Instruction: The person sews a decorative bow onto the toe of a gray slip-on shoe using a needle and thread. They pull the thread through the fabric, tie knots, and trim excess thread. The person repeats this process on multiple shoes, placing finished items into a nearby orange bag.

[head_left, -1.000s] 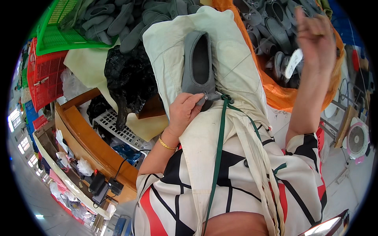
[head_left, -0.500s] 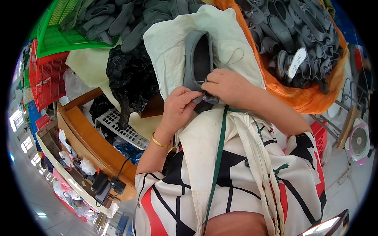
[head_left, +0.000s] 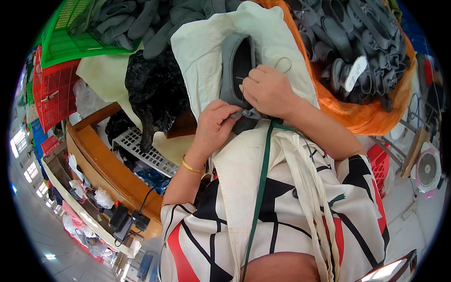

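Note:
A grey slip-on shoe (head_left: 226, 70) lies on a white cloth (head_left: 199, 47) in front of me, its toe toward my body. My left hand (head_left: 215, 124) is closed, pinching a small grey bow (head_left: 252, 113) at the shoe's toe between thumb and fingers. Over the right side of the shoe's opening, my right hand (head_left: 271, 91) is closed with its fingertips pressed together. What it pinches is too small to make out. A thin loop of thread (head_left: 283, 65) shows just beyond that hand, against the white cloth.
An orange sack (head_left: 350, 115) full of grey shoes stands at the right; a white insole (head_left: 355, 74) lies on them. At the far left are a green basket (head_left: 61, 55) with more shoes and a red crate (head_left: 55, 94). A black plastic bag (head_left: 152, 87) and wooden furniture (head_left: 101, 155) sit at my left.
My right hand has lifted away from the bow, up along the shoe's opening. My left hand stays at the toe with the bow, which now shows more fully.

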### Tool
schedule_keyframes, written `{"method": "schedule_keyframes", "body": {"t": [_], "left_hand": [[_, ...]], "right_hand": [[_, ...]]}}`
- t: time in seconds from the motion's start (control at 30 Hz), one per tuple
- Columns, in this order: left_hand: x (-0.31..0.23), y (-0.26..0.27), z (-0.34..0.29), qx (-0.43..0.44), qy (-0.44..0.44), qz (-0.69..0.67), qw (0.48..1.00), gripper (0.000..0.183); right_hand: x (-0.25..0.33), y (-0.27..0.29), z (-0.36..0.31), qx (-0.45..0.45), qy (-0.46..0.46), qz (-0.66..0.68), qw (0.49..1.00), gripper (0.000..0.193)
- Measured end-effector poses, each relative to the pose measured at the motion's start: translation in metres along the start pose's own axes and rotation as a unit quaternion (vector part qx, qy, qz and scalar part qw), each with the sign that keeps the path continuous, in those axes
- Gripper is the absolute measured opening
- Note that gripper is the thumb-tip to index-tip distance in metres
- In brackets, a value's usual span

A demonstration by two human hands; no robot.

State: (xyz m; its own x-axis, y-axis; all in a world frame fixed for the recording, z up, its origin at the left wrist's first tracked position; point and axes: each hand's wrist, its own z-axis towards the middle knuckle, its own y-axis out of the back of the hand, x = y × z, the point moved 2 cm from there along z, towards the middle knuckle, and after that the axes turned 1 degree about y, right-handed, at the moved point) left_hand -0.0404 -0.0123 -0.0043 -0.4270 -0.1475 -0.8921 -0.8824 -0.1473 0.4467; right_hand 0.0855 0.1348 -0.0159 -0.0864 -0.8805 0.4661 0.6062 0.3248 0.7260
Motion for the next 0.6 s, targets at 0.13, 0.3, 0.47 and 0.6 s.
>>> {"method": "schedule_keyframes", "body": {"t": [0.13,0.3,0.47,0.6], "left_hand": [[0.003,0.001,0.005,0.027,0.016,0.010,0.999,0.017],[0.007,0.000,0.001,0.022,0.071,-0.026,0.997,0.014],[0.010,-0.001,-0.025,-0.132,0.201,-0.099,0.966,0.032],[0.008,-0.006,-0.039,-0.064,0.304,0.007,0.950,0.049]], "right_hand": [[-0.010,-0.008,0.008,-0.050,-0.092,-0.022,0.994,0.018],[-0.015,-0.007,0.003,-0.037,-0.123,0.036,0.991,0.022],[-0.016,0.010,0.001,-0.040,-0.106,0.044,0.993,0.015],[-0.012,0.012,-0.001,-0.037,-0.105,0.063,0.992,0.011]]}}
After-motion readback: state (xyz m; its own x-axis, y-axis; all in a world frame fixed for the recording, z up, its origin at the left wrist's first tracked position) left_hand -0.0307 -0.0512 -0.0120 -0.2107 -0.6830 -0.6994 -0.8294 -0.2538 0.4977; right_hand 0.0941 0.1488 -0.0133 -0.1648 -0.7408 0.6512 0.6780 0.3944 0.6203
